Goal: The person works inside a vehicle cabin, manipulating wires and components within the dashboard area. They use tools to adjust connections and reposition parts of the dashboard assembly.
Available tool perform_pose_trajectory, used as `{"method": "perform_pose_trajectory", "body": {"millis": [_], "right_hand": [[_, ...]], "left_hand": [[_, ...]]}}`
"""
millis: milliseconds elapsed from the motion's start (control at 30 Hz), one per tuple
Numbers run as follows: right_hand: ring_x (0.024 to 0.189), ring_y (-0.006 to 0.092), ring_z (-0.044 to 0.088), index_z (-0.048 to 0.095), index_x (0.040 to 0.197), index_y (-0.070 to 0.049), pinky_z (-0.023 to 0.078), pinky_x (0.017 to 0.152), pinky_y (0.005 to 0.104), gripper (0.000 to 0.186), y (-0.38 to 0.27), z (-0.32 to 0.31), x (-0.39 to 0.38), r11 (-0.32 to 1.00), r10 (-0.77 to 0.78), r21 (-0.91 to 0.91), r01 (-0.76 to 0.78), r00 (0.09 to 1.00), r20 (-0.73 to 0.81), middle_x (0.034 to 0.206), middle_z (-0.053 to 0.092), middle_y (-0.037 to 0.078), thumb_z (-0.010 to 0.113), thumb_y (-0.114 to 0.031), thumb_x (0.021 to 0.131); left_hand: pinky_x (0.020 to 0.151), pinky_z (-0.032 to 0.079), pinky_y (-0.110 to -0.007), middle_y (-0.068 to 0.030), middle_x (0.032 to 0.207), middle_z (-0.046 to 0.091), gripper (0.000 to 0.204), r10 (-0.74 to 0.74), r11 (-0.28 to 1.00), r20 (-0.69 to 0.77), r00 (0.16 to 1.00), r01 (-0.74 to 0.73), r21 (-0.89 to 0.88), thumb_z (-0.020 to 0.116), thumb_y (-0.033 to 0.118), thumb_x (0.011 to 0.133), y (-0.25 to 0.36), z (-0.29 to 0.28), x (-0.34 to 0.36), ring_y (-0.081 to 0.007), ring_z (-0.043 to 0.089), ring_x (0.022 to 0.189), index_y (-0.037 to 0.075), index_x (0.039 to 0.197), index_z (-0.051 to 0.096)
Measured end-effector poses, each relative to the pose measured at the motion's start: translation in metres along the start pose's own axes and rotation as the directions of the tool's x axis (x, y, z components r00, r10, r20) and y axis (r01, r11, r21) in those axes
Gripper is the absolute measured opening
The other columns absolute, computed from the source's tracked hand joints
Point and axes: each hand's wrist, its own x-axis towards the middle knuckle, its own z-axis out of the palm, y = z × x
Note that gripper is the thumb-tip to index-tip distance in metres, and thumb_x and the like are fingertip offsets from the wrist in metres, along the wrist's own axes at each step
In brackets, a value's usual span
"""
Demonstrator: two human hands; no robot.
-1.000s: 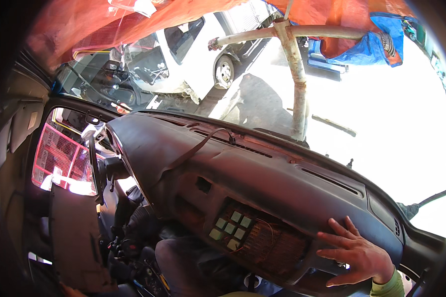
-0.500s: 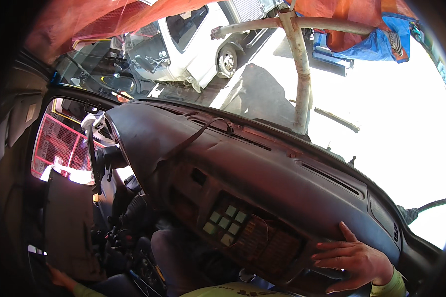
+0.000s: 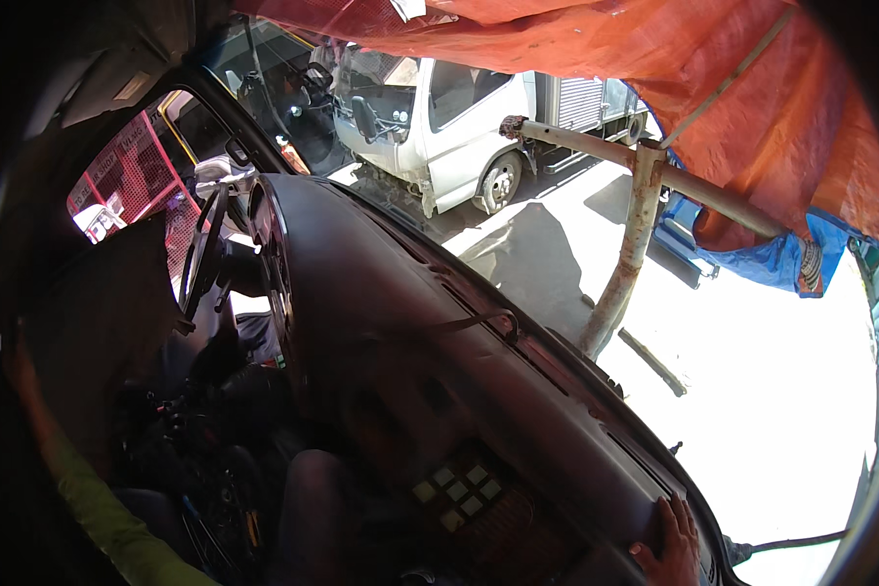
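Observation:
My right hand (image 3: 676,545) lies on the near right end of the dark dashboard (image 3: 381,264), palm down and fingers stretched out. Its lower part runs out of the picture. At the far left, my left hand (image 3: 20,363) is raised by the outer edge of a dark flat panel (image 3: 107,313). Deep shadow hides its fingers, so whether it grips the panel cannot be made out. The left forearm (image 3: 93,508), in a yellow-green sleeve, comes up from the lower edge. Pale square buttons (image 3: 456,490) sit in the dashboard's centre.
A steering wheel (image 3: 205,249) stands beyond the panel. Several tools (image 3: 227,518) and dark items lie in shadow beside my knee (image 3: 314,488). Outside are a rusty post (image 3: 627,259), a white truck (image 3: 459,127), and an orange tarp (image 3: 752,127) overhead.
My view has turned and tilted. My left hand has risen from low beside the panel to its outer edge. My right hand, earlier spread over the dashboard's near edge, now lies on its top.

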Motion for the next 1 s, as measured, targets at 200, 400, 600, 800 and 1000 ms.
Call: {"method": "perform_pose_trajectory", "body": {"millis": [200, 400, 600, 800, 1000], "right_hand": [[0.151, 0.0475, 0.033, 0.037, 0.162, -0.01, 0.027, 0.124, 0.0549, 0.088, -0.015, -0.008, 0.004, 0.996, 0.085, -0.02, -0.084, 0.995, 0.049, 0.164, 0.037, 0.025, 0.065, -0.059, 0.094], [0.151, 0.0469, 0.034, 0.035, 0.163, -0.012, 0.028, 0.124, 0.0541, 0.089, -0.026, -0.008, 0.002, 0.99, 0.131, -0.059, -0.129, 0.991, 0.041, 0.165, 0.036, 0.022, 0.065, -0.06, 0.094], [0.152, 0.0465, 0.032, 0.033, 0.164, -0.013, 0.027, 0.124, 0.0554, 0.092, -0.028, -0.004, 0.003, 0.983, 0.182, -0.048, -0.179, 0.982, 0.058, 0.167, 0.033, 0.022, 0.066, -0.061, 0.093], [0.152, 0.0462, 0.031, 0.034, 0.163, -0.012, 0.026, 0.124, 0.0565, 0.094, -0.026, 0.001, 0.004, 0.981, 0.194, -0.033, -0.192, 0.98, 0.045, 0.167, 0.033, 0.023, 0.068, -0.061, 0.09], [0.14, 0.0435, 0.045, 0.037, 0.162, -0.013, 0.036, 0.117, 0.0562, 0.086, -0.025, 0.007, 0.005, 0.988, 0.063, -0.136, -0.079, 0.991, -0.115, 0.153, 0.047, 0.023, 0.068, -0.054, 0.092]], "left_hand": [[0.124, 0.034, -0.043, -0.019, 0.151, 0.056, 0.05, -0.103, 0.992, 0.188, 0.977, 0.086, 0.096, 0.048, 0.004, 0.104, 0.058, 0.024, 0.04, -0.0346, 0.054, 0.14, 0.021, 0.15, 0.056], [0.12, 0.04, -0.041, -0.0194, 0.158, 0.048, 0.037, -0.07, 0.992, 0.044, 0.997, 0.075, -0.103, 0.045, 0.016, 0.112, 0.081, -0.006, 0.039, -0.0336, 0.047, 0.146, 0.015, 0.146, 0.06], [0.12, 0.041, -0.04, -0.0192, 0.158, 0.048, 0.038, -0.129, 0.98, 0.273, 0.953, 0.165, -0.112, 0.044, 0.019, 0.113, 0.082, -0.02, 0.029, -0.0336, 0.049, 0.144, 0.017, 0.148, 0.058], [0.119, 0.041, -0.04, -0.0189, 0.158, 0.048, 0.039, -0.198, 0.96, 0.437, 0.877, 0.264, -0.095, 0.042, 0.022, 0.114, 0.09, -0.03, 0.031, -0.0336, 0.05, 0.143, 0.019, 0.15, 0.056], [0.116, 0.044, -0.042, -0.0218, 0.154, 0.05, 0.044, -0.242, 0.964, 0.492, 0.837, 0.265, 0.023, 0.046, 0.015, 0.109, 0.1, -0.039, 0.049, -0.0352, 0.052, 0.141, 0.022, 0.153, 0.054]]}}
